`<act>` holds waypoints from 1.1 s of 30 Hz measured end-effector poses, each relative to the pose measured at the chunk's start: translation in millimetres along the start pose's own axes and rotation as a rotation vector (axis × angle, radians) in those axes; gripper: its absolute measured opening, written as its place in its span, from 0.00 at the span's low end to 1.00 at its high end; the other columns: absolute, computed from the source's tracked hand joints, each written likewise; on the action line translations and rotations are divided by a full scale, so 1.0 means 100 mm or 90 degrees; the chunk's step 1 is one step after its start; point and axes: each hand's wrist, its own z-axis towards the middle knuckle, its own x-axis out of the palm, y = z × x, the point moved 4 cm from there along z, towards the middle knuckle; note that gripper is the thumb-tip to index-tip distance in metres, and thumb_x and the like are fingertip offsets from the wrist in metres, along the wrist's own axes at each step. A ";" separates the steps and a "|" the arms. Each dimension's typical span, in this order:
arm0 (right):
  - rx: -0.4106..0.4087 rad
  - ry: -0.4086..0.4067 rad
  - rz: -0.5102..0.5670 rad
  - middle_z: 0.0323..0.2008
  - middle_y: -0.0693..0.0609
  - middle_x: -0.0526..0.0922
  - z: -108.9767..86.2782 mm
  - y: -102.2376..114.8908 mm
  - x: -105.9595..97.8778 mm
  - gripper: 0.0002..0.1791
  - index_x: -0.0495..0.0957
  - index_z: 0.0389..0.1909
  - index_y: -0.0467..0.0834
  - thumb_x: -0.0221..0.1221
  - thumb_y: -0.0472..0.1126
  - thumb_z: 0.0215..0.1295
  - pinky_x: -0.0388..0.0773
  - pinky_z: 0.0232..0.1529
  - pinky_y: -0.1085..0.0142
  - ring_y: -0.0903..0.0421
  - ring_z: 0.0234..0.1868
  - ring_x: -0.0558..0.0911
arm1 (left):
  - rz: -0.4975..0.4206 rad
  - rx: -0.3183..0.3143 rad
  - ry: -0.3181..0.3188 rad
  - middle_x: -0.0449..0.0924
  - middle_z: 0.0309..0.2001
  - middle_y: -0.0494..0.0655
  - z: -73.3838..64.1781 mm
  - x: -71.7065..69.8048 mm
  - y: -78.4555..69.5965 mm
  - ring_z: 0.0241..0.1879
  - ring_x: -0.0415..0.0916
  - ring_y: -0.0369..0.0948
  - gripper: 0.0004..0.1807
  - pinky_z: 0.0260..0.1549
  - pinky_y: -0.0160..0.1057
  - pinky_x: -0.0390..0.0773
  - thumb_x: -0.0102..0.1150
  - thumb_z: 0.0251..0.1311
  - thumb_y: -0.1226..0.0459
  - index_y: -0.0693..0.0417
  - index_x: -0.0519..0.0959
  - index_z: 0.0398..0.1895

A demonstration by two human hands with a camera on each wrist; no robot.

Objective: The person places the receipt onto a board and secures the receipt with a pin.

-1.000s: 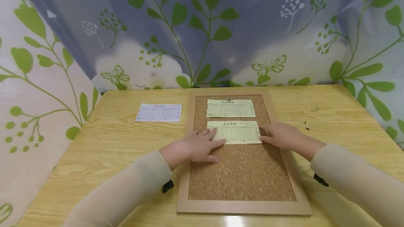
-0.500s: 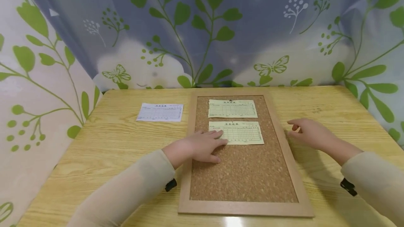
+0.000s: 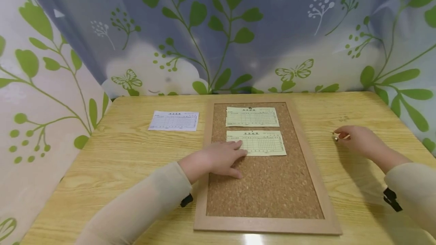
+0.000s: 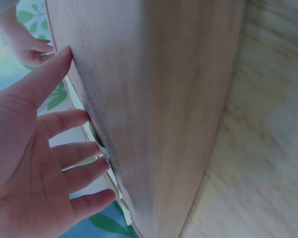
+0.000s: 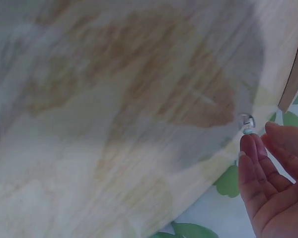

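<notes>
Nearest the camera, the cork board (image 3: 265, 184) lies flat on the wooden table (image 3: 136, 154), its lower half bare. The left hand (image 3: 218, 158) hasn't budged: fingers spread and flat, pressing down the left end of the lower yellow slip (image 3: 256, 143). You can see the same splayed fingers (image 4: 64, 158) from the left wrist view, laid against the board.

The change is on the other side. A second ago the right hand (image 3: 357, 139) was steadying the right edge of that slip; now it's off the board and out on the table to the right, fingertips (image 5: 251, 148) closing in on a small push pin (image 3: 336, 136). From the right wrist view the pin (image 5: 247, 123) sits just past the fingertips. Can't really tell if it's pinched yet or only touched, looks more like touching to me.

So my read: the slip is lined up and held, and the pin is being fetched to fix it.

Further back, the upper yellow slip (image 3: 252, 117) already has a pin at its top edge. A white slip (image 3: 173, 120) waits on the table left of the board, with the leafy curtain (image 3: 218, 29) behind.
</notes>
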 end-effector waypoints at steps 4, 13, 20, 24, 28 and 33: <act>-0.013 -0.008 -0.013 0.32 0.35 0.78 0.02 -0.03 0.01 0.14 0.73 0.44 0.22 0.55 0.28 0.59 0.76 0.35 0.48 0.35 0.37 0.78 | -0.001 0.001 -0.004 0.46 0.72 0.52 0.00 0.01 0.00 0.69 0.48 0.47 0.41 0.64 0.46 0.55 0.52 0.57 0.39 0.46 0.58 0.71; -0.028 -0.015 -0.056 0.26 0.45 0.79 0.11 -0.02 0.06 0.07 0.79 0.35 0.29 0.58 0.30 0.58 0.74 0.32 0.52 0.46 0.30 0.78 | -0.054 -0.004 0.005 0.41 0.73 0.54 -0.02 0.06 0.01 0.70 0.44 0.47 0.44 0.64 0.42 0.54 0.53 0.57 0.40 0.49 0.55 0.72; -0.034 -0.018 -0.074 0.27 0.42 0.81 0.12 0.02 0.07 0.03 0.80 0.29 0.33 0.61 0.31 0.57 0.75 0.33 0.50 0.42 0.32 0.80 | -0.085 -0.010 0.020 0.37 0.73 0.53 -0.03 0.07 0.01 0.71 0.38 0.46 0.50 0.65 0.42 0.51 0.56 0.52 0.37 0.49 0.51 0.73; -0.058 -0.024 -0.062 0.26 0.44 0.81 0.13 0.08 0.08 0.03 0.80 0.26 0.34 0.61 0.31 0.56 0.75 0.34 0.50 0.43 0.31 0.80 | -0.080 -0.013 0.024 0.37 0.73 0.53 -0.04 0.07 0.00 0.71 0.38 0.46 0.50 0.65 0.43 0.52 0.56 0.51 0.36 0.48 0.51 0.73; -0.050 -0.005 -0.008 0.25 0.47 0.81 0.17 0.15 0.06 0.04 0.79 0.29 0.35 0.59 0.32 0.59 0.75 0.30 0.54 0.49 0.28 0.79 | -0.079 -0.015 0.028 0.37 0.73 0.53 -0.04 0.07 -0.01 0.71 0.38 0.47 0.50 0.65 0.44 0.52 0.56 0.51 0.36 0.48 0.51 0.73; -0.018 0.043 0.092 0.23 0.53 0.76 0.23 0.23 0.06 0.07 0.78 0.34 0.34 0.55 0.36 0.65 0.69 0.26 0.62 0.57 0.24 0.72 | -0.075 -0.020 0.028 0.37 0.73 0.53 -0.03 0.05 -0.02 0.71 0.38 0.46 0.50 0.65 0.45 0.53 0.56 0.52 0.37 0.48 0.51 0.73</act>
